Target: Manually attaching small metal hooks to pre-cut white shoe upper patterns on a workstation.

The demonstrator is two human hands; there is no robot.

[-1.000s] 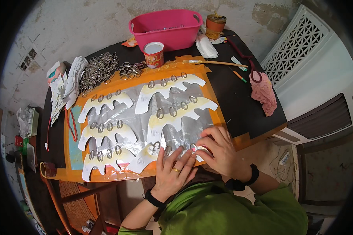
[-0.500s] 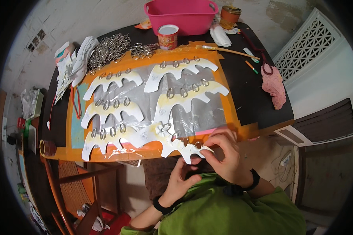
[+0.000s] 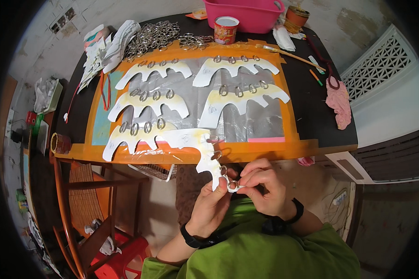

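Note:
A white scalloped strip (image 3: 202, 151) with yellowish smears and several metal rings (image 3: 223, 170) along one edge hangs over the table's front edge. My left hand (image 3: 209, 209) pinches its lower end between thumb and fingers. Beside it, my right hand (image 3: 265, 188) is closed on the strip's narrow tip, where the last ring (image 3: 233, 184) sits. Its upper end lies on the covered table, next to another ringed strip (image 3: 142, 138). Several matching strips lie farther back, among them a left one (image 3: 149, 107) and a right one (image 3: 242, 100). My fingers hide part of the tip.
Plastic film (image 3: 167, 123) edged with orange tape (image 3: 293, 116) covers the table. Behind are a heap of metal rings (image 3: 156, 37), a red can (image 3: 226, 31), a pink basin (image 3: 246, 16) and a brush (image 3: 298, 56). A wooden chair (image 3: 65, 200) stands at the left.
The strip's ringed end has swung down toward me, off the table edge. My left hand has risen from below to pinch it; my right hand still grips the tip. The whole view has shifted.

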